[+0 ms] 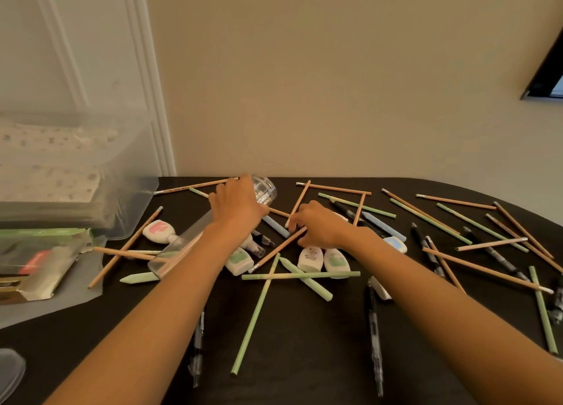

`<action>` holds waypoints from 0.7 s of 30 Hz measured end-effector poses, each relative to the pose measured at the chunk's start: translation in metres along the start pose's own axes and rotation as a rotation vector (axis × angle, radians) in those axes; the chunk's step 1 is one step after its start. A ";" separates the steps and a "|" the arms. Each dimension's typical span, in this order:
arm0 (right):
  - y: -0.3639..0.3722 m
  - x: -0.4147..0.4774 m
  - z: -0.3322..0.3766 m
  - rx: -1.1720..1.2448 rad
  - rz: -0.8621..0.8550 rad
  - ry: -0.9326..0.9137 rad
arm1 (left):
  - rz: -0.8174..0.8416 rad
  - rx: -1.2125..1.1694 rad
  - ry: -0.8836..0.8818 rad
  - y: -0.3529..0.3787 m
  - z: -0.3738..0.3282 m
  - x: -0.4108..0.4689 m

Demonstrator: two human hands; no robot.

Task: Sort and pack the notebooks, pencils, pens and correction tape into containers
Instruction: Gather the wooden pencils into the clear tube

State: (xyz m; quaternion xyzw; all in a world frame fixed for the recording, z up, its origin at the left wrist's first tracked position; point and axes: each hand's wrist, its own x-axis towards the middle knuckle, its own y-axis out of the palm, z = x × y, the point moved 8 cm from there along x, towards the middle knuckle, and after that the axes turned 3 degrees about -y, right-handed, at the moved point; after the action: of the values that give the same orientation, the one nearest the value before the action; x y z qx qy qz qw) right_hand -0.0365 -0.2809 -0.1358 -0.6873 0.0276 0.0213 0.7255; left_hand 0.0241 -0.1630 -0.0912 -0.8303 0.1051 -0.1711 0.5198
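Wooden pencils (487, 270), green pencils (257, 316), black pens (374, 337) and white correction tapes (310, 260) lie scattered over the dark table (304, 359). My left hand (236, 205) reaches to the table's far edge and grips a small clear round jar (265, 190) lying on its side. My right hand (316, 226) is curled over the middle of the pile, its fingertips pinching a wooden pencil (275, 250) that slants down to the left. A large clear bin (128, 197) at the left holds patterned notebooks (51, 179).
A long clear tube (173, 250) lies on its side under my left forearm. Opened green packaging (42, 252) sits on a plastic sheet at the left edge. A clear lid (9, 371) shows at the bottom left corner. The wall stands right behind the table.
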 end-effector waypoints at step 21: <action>-0.012 0.047 -0.042 -0.403 -0.141 0.050 | 0.041 0.100 -0.048 -0.001 -0.010 0.034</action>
State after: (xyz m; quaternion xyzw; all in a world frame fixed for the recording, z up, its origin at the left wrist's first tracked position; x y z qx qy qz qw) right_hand 0.0113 -0.3238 -0.1290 -0.8191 -0.0074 -0.0414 0.5721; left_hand 0.0514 -0.1825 -0.0806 -0.8050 0.1009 -0.1458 0.5662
